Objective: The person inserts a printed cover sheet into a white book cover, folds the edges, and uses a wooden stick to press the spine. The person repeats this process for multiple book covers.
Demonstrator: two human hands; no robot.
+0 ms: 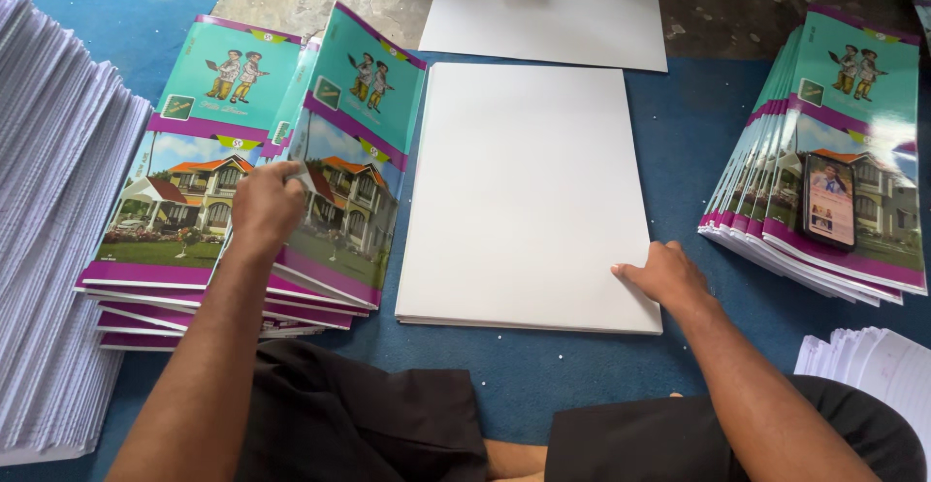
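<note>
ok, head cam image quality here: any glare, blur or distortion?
Head view: soft, even light with faint shadows. The white sheet stack is nearly blown out, so its surface detail is lost. The left hand on the printed covers and the right hand are sharp, with no motion blur. There is mild wide-angle bending at the paper stack on the left edge. The phone screen shows no glare.
</note>
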